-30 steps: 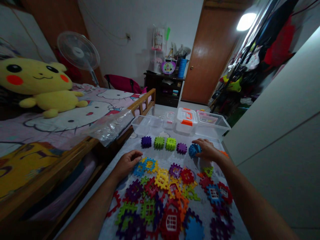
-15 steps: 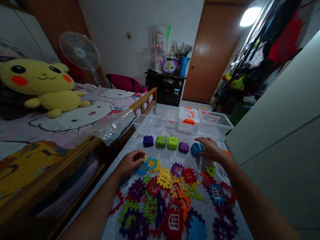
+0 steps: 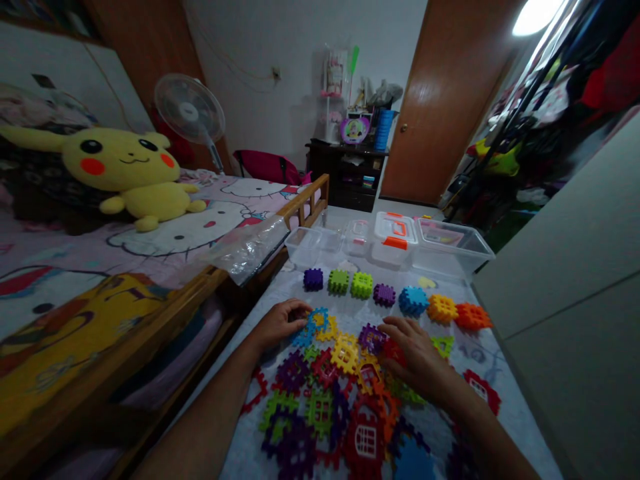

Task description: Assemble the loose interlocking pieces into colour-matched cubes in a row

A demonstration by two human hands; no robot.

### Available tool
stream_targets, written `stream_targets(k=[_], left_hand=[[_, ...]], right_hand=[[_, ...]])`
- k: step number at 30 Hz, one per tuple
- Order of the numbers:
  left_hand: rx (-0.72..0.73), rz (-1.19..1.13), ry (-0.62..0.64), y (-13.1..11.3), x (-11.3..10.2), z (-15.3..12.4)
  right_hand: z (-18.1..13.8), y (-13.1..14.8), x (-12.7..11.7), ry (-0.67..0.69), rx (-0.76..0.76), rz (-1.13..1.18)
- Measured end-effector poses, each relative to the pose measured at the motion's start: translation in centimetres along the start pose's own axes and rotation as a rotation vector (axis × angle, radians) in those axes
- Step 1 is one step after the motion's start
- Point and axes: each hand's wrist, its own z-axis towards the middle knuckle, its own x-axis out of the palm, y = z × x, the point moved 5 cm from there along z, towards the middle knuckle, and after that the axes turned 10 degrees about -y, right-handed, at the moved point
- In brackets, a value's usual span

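Under the right hand (image 3: 417, 360), fingers (image 3: 395, 328) lay spread and flat on the heap of flat interlocking tiles (image 3: 345, 393), clamped on nothing, tips touching a purple tile (image 3: 371, 337) and a red one just beside it. The left hand (image 3: 280, 323), loosely curled, fingertips resting on a blue tile (image 3: 313, 325), sat at the heap's far-left edge. Beyond both hands a row of assembled cubes (image 3: 395, 299) ran left to right across the bench (image 3: 505, 373), nearer the right hand, before clear storage boxes (image 3: 450, 243).
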Motion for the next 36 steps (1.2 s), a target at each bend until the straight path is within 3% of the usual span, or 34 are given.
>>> stream_targets(k=[8, 14, 19, 23, 28, 32, 36], left_hand=[[0.014, 0.012, -0.114, -0.2, 0.1, -0.1], [0.021, -0.012, -0.16, -0.4, 0.1, 0.0], [0.041, -0.043, -0.229, -0.7, -0.7, 0.3], [-0.079, -0.242, -0.271, 0.3, -1.8, 0.6], [-0.219, -0.596, -0.297, 1.8, -2.9, 1.0], [-0.256, -0.661, -0.3, 1.9, -3.2, 1.1], [-0.249, -0.631, -0.297, 1.9, -2.9, 1.3]], right_hand=[[0.0, 1.0, 2.2, 0.06, 0.003, 0.02], [0.6, 2.0, 1.5, 0.053, -0.043, 0.016], [3.3, 5.4, 0.7, 0.041, -0.165, 0.054], [6.6, 8.0, 2.4, 0.029, -0.24, 0.12], [10.5, 7.8, 6.0, -0.013, -0.066, 0.114], [11.8, 7.1, 7.4, -0.014, 0.012, 0.135], [11.5, 6.6, 7.4, -0.007, 0.061, 0.169]])
